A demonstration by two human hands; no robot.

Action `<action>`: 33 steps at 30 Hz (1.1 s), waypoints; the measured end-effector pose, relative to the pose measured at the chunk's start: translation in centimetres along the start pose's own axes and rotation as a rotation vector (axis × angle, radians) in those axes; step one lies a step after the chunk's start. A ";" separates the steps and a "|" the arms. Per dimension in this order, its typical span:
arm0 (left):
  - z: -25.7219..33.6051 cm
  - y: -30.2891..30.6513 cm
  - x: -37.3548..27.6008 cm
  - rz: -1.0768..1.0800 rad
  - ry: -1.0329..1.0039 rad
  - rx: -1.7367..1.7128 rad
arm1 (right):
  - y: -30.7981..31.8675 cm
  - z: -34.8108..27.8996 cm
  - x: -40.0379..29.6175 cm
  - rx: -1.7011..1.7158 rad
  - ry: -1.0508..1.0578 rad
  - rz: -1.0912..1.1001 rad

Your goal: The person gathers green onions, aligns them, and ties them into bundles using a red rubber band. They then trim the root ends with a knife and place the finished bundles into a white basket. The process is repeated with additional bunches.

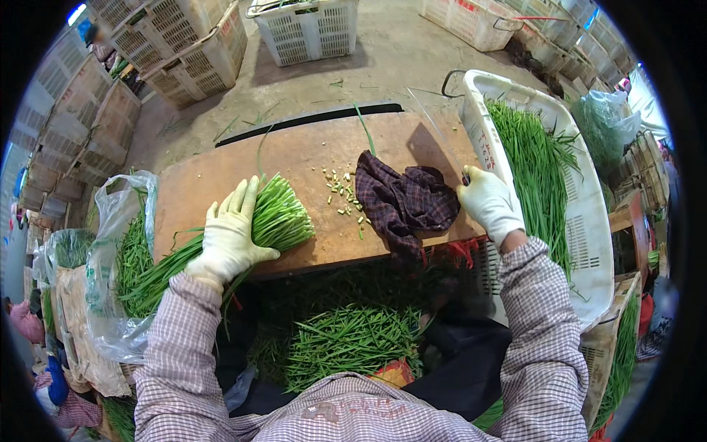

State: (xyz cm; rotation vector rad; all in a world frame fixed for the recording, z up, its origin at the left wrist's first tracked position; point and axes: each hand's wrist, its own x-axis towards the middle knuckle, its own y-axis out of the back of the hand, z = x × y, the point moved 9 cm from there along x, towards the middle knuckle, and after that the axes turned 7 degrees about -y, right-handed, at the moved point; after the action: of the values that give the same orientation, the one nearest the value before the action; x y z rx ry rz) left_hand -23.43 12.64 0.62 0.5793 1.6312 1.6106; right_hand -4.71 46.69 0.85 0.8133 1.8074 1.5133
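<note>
My left hand, in a pale glove, lies with spread fingers on a bundle of green stalks. The bundle's cut ends face right and its long leaves trail down to the left. My gloved right hand is closed around the dark handle of a long thin-bladed knife, whose blade points up and away over the wooden board. Between my hands a dark checked cloth lies crumpled, partly over the board's near edge. Short cut stalk ends are scattered left of the cloth.
A white plastic crate of long green leaves stands at the right. At the left is a clear plastic bag with greens. Green cuttings lie heaped below the board. Stacked crates stand beyond; people are at the far left.
</note>
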 end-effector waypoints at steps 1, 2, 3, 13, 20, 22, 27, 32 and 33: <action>1.0 -0.3 -0.4 0.037 -0.004 0.044 | -0.5 0.3 0.6 -0.016 -0.015 -0.003; 2.0 -0.8 -1.4 0.074 -0.008 0.086 | -1.0 0.5 1.3 -0.033 -0.030 -0.006; 2.8 -1.0 -2.3 0.111 -0.002 0.130 | -1.4 0.4 1.5 -0.048 -0.034 -0.011; -2.4 0.3 1.8 -0.144 0.099 -0.135 | 0.8 -0.7 -0.6 0.186 0.080 0.210; 0.3 -1.3 0.1 -0.585 -0.110 -0.962 | 1.9 -4.2 -6.7 1.062 0.063 -0.458; -0.7 -2.4 -0.3 -0.619 -0.072 -0.782 | 1.1 -6.9 -8.8 1.038 0.101 -0.587; 1.2 0.2 -0.1 -0.280 -0.041 -0.655 | -3.7 -8.0 -10.8 0.897 0.143 -0.670; 3.5 -1.1 -0.7 0.144 -0.051 -0.089 | -4.0 -9.9 -11.0 0.800 0.282 -0.540; 2.6 -0.9 0.1 0.124 -0.007 -0.120 | -4.1 -10.0 -11.1 0.816 0.252 -0.562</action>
State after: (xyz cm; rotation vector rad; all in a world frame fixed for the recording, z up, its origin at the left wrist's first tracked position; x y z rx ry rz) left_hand -21.28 14.25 -0.07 0.6332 1.5068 1.7803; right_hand -6.17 31.31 -0.95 0.3850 2.6024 0.5097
